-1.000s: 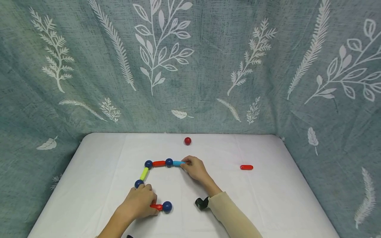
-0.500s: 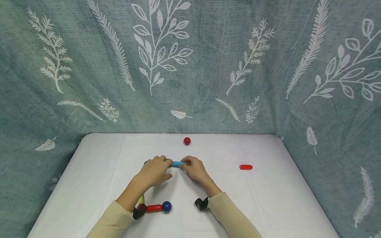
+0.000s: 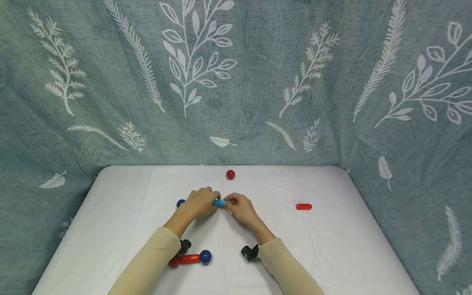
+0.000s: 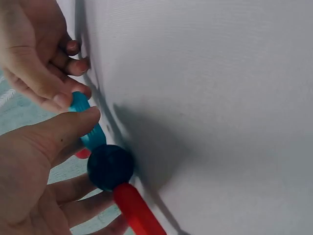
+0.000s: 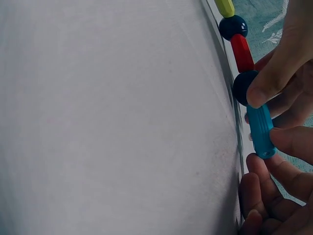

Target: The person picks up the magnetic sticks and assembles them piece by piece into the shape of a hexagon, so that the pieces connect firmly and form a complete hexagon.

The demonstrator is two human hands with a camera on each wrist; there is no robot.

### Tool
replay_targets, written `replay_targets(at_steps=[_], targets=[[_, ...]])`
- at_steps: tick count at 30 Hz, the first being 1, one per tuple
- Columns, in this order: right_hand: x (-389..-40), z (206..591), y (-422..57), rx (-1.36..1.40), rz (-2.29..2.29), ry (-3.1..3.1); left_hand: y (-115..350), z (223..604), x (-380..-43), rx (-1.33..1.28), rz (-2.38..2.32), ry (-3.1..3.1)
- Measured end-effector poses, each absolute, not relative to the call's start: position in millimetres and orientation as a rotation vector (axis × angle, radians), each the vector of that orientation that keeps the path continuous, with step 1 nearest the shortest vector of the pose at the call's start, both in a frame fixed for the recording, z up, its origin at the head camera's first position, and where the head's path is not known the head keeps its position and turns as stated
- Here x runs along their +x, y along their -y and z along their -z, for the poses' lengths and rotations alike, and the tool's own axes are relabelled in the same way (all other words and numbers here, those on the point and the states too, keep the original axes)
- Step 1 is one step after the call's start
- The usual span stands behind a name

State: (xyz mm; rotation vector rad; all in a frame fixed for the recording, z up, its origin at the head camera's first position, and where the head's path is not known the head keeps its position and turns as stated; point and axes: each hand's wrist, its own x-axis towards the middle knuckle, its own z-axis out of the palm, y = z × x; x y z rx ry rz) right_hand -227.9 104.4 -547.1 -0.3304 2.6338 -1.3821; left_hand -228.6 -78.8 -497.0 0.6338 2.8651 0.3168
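A light blue magnetic stick [image 3: 220, 203] lies between both hands at the end of a chain. My right hand [image 3: 241, 209] pinches its free end between thumb and finger. My left hand [image 3: 199, 203] grips the same stick from the other end, its thumb close to the joint with a dark blue ball [image 4: 110, 167]. Beyond that ball the right wrist view shows a red stick [image 5: 242, 53], another dark blue ball [image 5: 234, 28] and a yellow-green stick [image 5: 226, 7]. In the head view the left hand and sleeve hide most of this chain.
Below the left forearm lie a red ball [image 3: 173, 262], a red stick [image 3: 189, 259] and a dark blue ball [image 3: 205, 257], joined in a row. A loose red ball [image 3: 230, 175] sits near the far edge of the white table [image 3: 350, 254]. At right is a loose red stick [image 3: 304, 207].
My left hand has left the near red stick, moved up and right along the chain, and taken hold of the light blue stick. My right hand has kept its pinch in place.
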Motion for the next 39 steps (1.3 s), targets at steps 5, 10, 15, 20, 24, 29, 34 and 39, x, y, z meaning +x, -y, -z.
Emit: replay_targets(at_steps=[5,10,15,20,24,29,34,39], targets=[[-227.8,547.7,-102.9,-0.312,1.398,-2.611,78.4,501.7,-230.0,0.629,-0.327,-2.849],[-228.7,547.9,-102.0,-0.287,1.411,-2.613,79.0,502.1,-230.5,0.644,-0.35,-2.879],[-228.6,546.8,-101.3,-0.275,1.419,-2.611,80.1,500.6,-230.1,0.65,-0.37,-2.895],[-229.6,546.3,-102.6,-0.276,1.436,-2.595,80.7,501.0,-230.4,0.649,-0.368,-2.904],[-236.8,546.2,-107.7,-0.272,1.479,-2.611,80.9,503.1,-231.9,0.642,-0.343,-2.903],[-257.6,543.5,-114.1,-0.201,1.581,-2.696,80.4,503.6,-234.5,0.644,-0.327,-2.888],[-285.1,543.7,-117.3,-0.141,1.669,-2.741,81.3,504.3,-236.2,0.626,-0.355,-2.876],[-304.3,549.0,-116.7,-0.135,1.697,-2.676,82.4,504.3,-236.3,0.608,-0.373,-2.862]])
